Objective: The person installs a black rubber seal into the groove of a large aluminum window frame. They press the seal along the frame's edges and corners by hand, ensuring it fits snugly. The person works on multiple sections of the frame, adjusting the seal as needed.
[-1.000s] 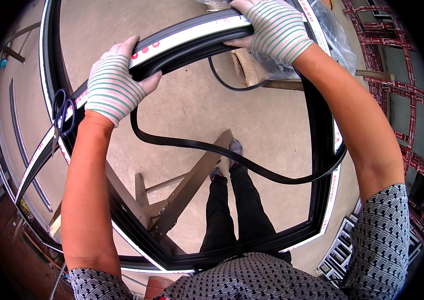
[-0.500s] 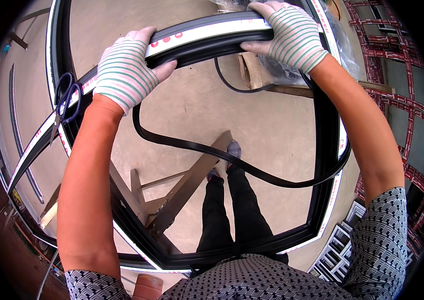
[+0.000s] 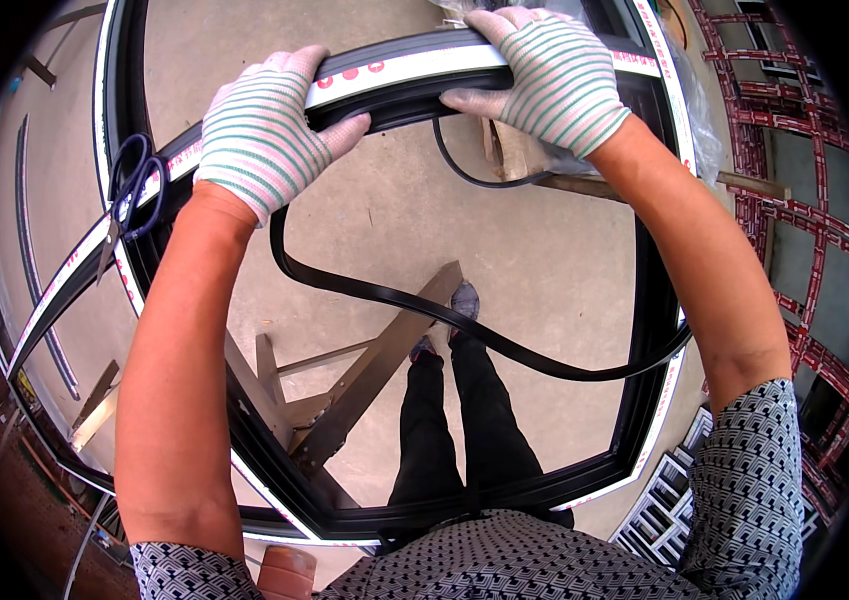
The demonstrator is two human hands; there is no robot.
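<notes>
A black window frame [image 3: 317, 515] with white printed protective film lies in front of me. My left hand [image 3: 265, 135], in a striped knit glove, is closed over the frame's far crossbar [image 3: 405, 66]. Farther right along this bar, my gloved right hand [image 3: 557, 88] grips it too, thumb on the near side and fingers over the far side. A black rubber sealing strip [image 3: 400, 298] hangs in a loop below the bar, across the frame's opening; its upper end disappears near my left hand. Scissors with dark blue handles [image 3: 135, 190] rest on the frame beside my left wrist.
Wooden trestle pieces [image 3: 380, 370] stand under the frame, near my feet. Clear plastic wrap [image 3: 700, 120] lies beyond the right side. Stacked red-and-white wrapped bars [image 3: 820, 230] are at far right, with white frame pieces [image 3: 660, 515] at lower right.
My right hand has slid left along the crossbar, uncovering more printed film to its right. The left hand has shifted slightly right. The strip hangs almost as before.
</notes>
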